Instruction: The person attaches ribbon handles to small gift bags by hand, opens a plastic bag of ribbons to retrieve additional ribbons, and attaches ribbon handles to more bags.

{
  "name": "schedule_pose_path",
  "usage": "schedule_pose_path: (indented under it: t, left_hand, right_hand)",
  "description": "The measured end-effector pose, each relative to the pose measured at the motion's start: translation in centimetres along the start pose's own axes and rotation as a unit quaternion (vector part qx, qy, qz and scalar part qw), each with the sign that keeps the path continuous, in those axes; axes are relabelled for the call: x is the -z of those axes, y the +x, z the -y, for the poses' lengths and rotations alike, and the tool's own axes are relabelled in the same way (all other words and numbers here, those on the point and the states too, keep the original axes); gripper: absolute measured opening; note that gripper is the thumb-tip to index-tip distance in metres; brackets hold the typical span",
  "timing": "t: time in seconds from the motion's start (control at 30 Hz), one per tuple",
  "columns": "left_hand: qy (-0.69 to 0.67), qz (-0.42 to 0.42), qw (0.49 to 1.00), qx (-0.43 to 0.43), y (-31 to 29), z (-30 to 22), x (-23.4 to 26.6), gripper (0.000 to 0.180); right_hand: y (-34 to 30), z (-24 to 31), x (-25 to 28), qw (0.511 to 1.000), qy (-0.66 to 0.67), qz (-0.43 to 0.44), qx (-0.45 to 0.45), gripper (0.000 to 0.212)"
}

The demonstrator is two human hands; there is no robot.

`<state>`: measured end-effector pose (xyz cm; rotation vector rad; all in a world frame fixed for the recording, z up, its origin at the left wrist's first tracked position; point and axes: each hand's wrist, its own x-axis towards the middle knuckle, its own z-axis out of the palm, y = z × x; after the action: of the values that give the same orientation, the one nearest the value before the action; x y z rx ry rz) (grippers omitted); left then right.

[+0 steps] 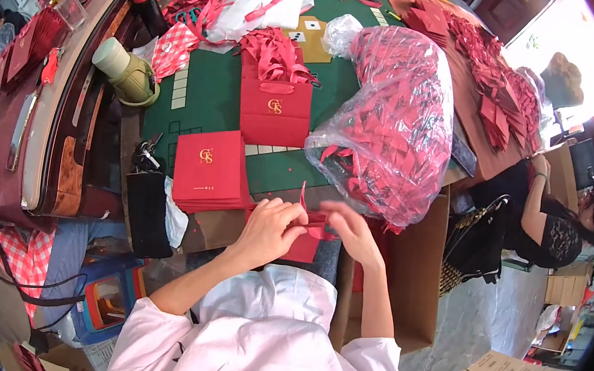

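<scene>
Just below the centre of the frame, the person's left hand (269, 227) and right hand (350, 232) meet close together over their lap. Both pinch a thin red ribbon (306, 212); one end sticks up between them. Under the hands lies a flat red paper bag (303, 247), mostly hidden by the fingers. White sleeves run in from the lower edge.

Left of the hands, a neat stack of folded red paper bags (209, 170) with a gold emblem sits near the edge of the green table (205, 96). Above the hands, toward the centre, one red gift bag (275, 108) stands upright, stuffed with loose ribbon handles. To the right, a large clear plastic sack of red ribbons (390, 123) bulges over the table edge, just above the right hand. A black pouch (147, 210) lies left of the stack, and a pale green flask (126, 73) rests on its side in the upper left. At the right edge another person in black (546, 226) sits bent over their own work.

Risks, as I judge them: the ribbon is slight and slippery, so a loose pinch could let it slide out and fall into the lap. The overhanging sack looks likely to slump onto the hands if nudged. A pull too sharp could tear the paper bag.
</scene>
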<state>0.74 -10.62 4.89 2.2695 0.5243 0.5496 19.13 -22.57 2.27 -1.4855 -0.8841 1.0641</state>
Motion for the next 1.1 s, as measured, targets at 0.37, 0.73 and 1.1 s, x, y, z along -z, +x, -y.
schedule_pose_path:
  t: [0.37,0.73,1.1]
  left_hand:
    - [0.033,-0.059,0.997,0.037,4.1,1.6,-1.9,0.015]
    - [-0.374,-0.005,0.915,0.152,-2.6,-1.4,-6.0,0.037]
    - [-0.140,0.041,0.979,0.142,-5.3,1.5,-1.5,0.012]
  right_hand:
    - [-4.9,1.0,1.8,0.991,0.081,0.083,-0.067,0.006]
    - [1.8,0.4,-3.0,0.990,0.037,-0.138,-0.002,0.010]
    - [1.5,-1.4,-1.3,0.968,-0.144,-0.202,0.043,0.015]
